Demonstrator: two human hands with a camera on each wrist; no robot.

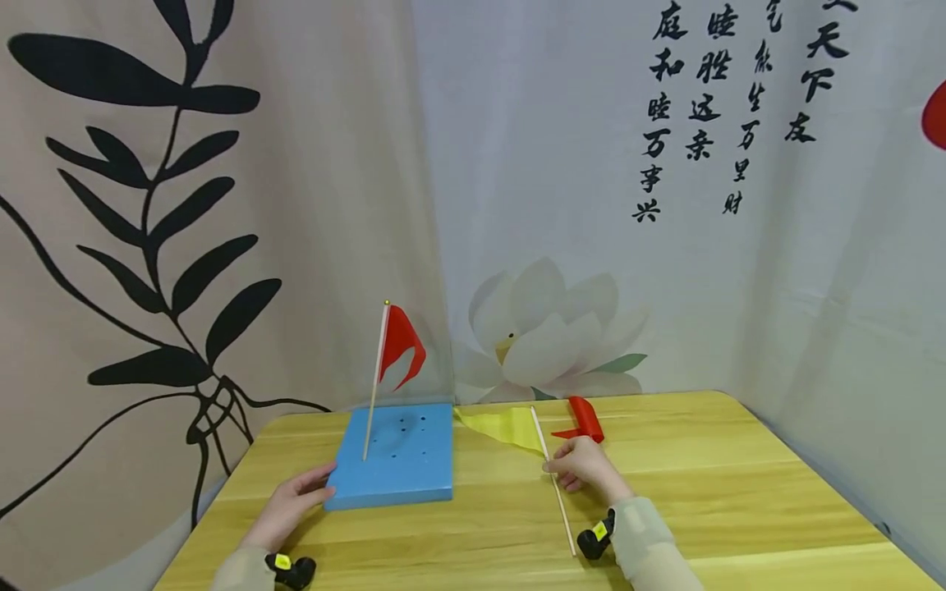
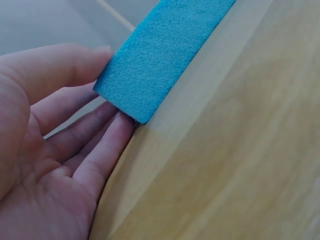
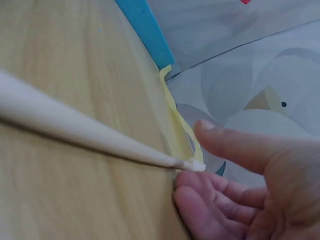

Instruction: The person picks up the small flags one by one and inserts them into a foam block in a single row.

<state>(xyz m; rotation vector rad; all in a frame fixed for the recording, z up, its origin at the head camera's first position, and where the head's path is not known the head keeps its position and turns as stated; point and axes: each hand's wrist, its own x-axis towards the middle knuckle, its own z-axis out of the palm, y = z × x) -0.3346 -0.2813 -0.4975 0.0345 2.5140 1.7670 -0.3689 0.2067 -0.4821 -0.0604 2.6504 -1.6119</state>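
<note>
A blue foam block [image 1: 424, 480] with several small holes lies on the table. In it stands a small red flag [image 1: 399, 332] on a thin pale stick, leaning slightly. My left hand [image 1: 290, 505] touches the block's left side near the front corner; in the left wrist view the thumb and fairly straight fingers [image 2: 107, 167] rest against that corner. To the right, a yellow flag [image 1: 502, 427] lies on its pale stick [image 3: 100, 130]. My right hand [image 1: 582, 464] is at the stick's middle; in the right wrist view a gap shows between its thumb and the stick.
A red flag [image 1: 586, 419], partly rolled, lies behind my right hand near the wooden table's [image 1: 709, 492] back edge. A curtain [image 1: 355, 205] with leaves, a flower and black writing hangs close behind the table. A black wrist camera [image 1: 594, 538] sits on each wrist.
</note>
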